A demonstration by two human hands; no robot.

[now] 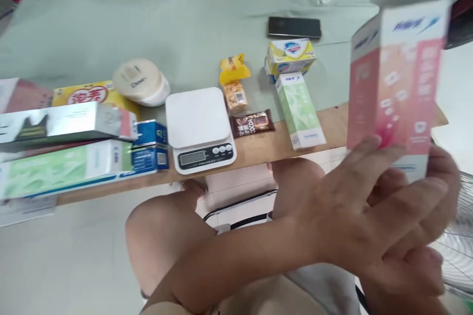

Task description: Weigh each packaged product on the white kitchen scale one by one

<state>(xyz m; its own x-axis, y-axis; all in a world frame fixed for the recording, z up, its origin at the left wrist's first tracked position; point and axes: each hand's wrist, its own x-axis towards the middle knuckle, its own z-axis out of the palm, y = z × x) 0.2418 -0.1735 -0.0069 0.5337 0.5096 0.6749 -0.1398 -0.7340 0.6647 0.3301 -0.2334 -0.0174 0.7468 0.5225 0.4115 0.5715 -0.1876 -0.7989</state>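
Pink box (401, 88) in both hands (384, 202)

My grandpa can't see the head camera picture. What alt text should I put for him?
A left hand and a right hand hold up a pink-and-white carton at the right. On the table are a white digital scale, a cocoa bar, a black phone and, at the left, a pile of cartons.

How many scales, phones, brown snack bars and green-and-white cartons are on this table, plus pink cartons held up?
Scale: 1
Phone: 1
Brown snack bar: 1
Green-and-white cartons: 2
Held pink carton: 1
Total: 6
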